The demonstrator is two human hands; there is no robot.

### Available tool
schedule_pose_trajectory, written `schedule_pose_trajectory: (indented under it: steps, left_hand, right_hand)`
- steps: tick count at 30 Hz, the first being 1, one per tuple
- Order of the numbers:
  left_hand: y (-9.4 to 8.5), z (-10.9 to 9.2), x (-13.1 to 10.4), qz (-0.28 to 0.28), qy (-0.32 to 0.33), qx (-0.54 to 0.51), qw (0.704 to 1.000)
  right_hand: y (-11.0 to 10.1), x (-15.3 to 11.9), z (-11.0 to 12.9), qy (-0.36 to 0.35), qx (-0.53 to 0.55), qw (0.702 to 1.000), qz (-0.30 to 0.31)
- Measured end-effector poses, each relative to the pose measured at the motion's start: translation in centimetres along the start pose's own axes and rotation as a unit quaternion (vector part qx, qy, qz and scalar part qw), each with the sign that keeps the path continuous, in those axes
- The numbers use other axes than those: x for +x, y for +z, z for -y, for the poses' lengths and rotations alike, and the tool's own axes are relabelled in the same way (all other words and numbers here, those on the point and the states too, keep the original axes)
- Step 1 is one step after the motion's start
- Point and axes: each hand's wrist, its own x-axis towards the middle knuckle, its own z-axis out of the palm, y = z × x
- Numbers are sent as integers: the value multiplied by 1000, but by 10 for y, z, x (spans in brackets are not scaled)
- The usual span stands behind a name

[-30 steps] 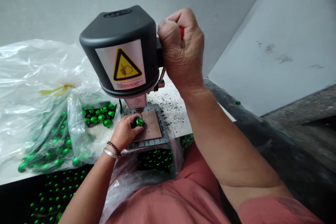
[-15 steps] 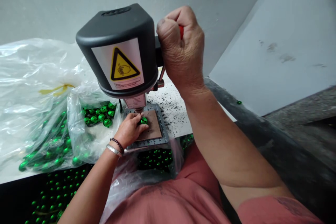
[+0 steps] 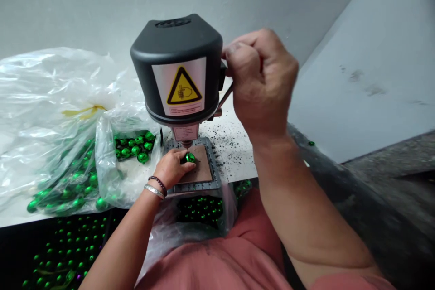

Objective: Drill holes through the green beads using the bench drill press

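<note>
A shiny green ball (image 3: 190,158) lies on a brown board (image 3: 201,170) atop the slotted metal base of a bench drill press (image 3: 180,45). My left hand (image 3: 173,166) grips the ball from the left, fingertips and thumb around it. Right above the ball is the drill's chuck (image 3: 186,143), with a thin bit pointing down at it; whether the bit touches the ball I cannot tell. At the machine's right side my right hand (image 3: 263,81) is closed in a fist round the feed lever (image 3: 227,93), whose grip the fingers hide.
Left of the drill, a clear plastic bag (image 3: 41,99) with a yellow tie holds many green balls (image 3: 136,150). More balls (image 3: 200,208) are below the table edge. Dark shavings (image 3: 234,145) litter the white tabletop right of the base. One ball (image 3: 311,143) lies farther right.
The view has shifted, so the drill appears farther right. The lever's red grip no longer shows past my right fist. My left hand stays at the ball.
</note>
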Motion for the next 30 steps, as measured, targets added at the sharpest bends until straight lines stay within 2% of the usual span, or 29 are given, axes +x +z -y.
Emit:
schedule_pose_trajectory:
  steps: [5, 12, 30]
  left_hand:
    - [2, 1, 0, 2, -7, 7, 1000]
    - [2, 1, -1, -2, -5, 9, 1000]
    - [0, -3, -4, 8, -23, -12, 1000]
  right_hand:
    - [-22, -39, 8, -106, -155, 982, -9]
    - [-31, -81, 3, -133, -214, 968, 6]
    - [-18, -126, -21, -106, -99, 989, -31]
